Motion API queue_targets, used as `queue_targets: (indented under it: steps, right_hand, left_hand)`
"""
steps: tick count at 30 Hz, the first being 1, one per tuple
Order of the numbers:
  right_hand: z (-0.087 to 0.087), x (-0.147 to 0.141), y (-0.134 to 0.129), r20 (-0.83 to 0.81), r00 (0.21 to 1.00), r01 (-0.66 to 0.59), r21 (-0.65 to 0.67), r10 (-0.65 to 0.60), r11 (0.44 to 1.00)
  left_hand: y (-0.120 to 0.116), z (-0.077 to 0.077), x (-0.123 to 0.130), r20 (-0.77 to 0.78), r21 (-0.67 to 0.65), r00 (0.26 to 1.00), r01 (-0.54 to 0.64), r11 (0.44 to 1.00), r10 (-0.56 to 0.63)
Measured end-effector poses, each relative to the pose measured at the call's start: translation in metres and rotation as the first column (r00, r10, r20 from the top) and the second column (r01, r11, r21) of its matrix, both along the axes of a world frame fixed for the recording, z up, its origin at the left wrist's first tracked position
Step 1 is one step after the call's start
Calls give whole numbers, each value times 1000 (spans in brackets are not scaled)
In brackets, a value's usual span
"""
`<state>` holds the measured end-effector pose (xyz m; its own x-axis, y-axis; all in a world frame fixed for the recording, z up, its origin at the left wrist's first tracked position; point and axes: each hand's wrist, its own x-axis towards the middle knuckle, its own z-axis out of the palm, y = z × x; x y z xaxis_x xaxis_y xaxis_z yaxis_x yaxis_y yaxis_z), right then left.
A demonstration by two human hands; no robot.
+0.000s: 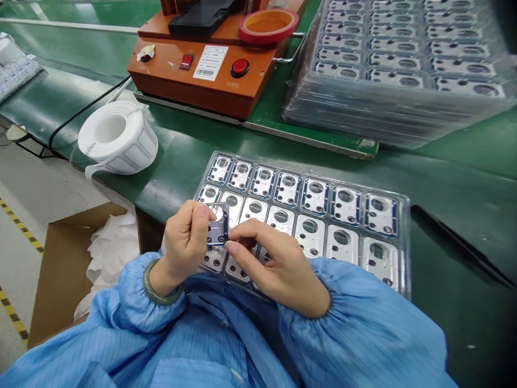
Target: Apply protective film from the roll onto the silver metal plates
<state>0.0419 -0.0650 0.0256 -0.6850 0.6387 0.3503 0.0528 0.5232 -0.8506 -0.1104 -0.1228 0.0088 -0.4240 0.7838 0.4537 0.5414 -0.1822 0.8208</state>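
My left hand [188, 242] is closed around the left edge of a small silver plate with a blue edge [217, 230], held above the tray. At the plate's lower right corner, the thumb and forefinger of my right hand [266, 258] come together in a pinch; whether they grip the corner or something thin on it, I cannot make out. Beneath both hands lies a clear plastic tray [405, 237] with rows of similar plates, each with a round window and small dark rings. My hands and sleeves hide part of its near row.
An orange machine [181, 86] with a red tape roll [269, 26] on it stands behind. Stacked filled trays [363, 108] rise at back right. A label roll [137, 140] sits left, above a cardboard box [60, 280] of white paper. Black tweezers [456, 242] lie right.
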Motion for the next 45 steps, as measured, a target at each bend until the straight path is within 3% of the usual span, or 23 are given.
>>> queue_targets:
  steps: [7, 12, 15, 19, 22, 24, 32, 39, 45]
  right_hand:
    - [-5, 0, 0, -17, 997, 75, 209, -73, 975]
    - [-10, 1, 0, -38, 991, 133, 425, -129, 896]
    - [-10, 3, 0, -56, 971, 233, 456, -234, 859]
    - [-6, 1, 0, -23, 963, 261, 315, -268, 913]
    - [-3, -2, 1, 47, 988, 138, 128, -145, 982]
    - [-3, -4, 2, 61, 997, 51, 22, -52, 998]
    - [-2, -3, 2, 55, 997, -45, -221, 59, 974]
    - [3, -1, 2, -18, 999, 36, -441, -49, 897]
    - [5, 0, 2, -22, 997, 61, -430, -77, 901]
  left_hand:
    - [1, -1, -1, -78, 21, 997, -10, 1000, 12]
    - [1, -3, 0, -95, 38, 995, -14, 999, 18]
    - [1, -2, 0, -101, 40, 994, -29, 999, 33]
    - [1, 1, 1, -52, 29, 998, -44, 999, 46]
    - [0, 3, 2, 22, 12, 999, -49, 999, 49]
    - [0, 4, 3, 64, 4, 997, -51, 999, 51]
    - [1, 8, 4, 144, -52, 989, -15, 999, 23]
    - [-5, 8, 6, 179, -126, 973, 169, 978, -145]
    - [-6, 8, 8, 138, -100, 964, 241, 965, -227]
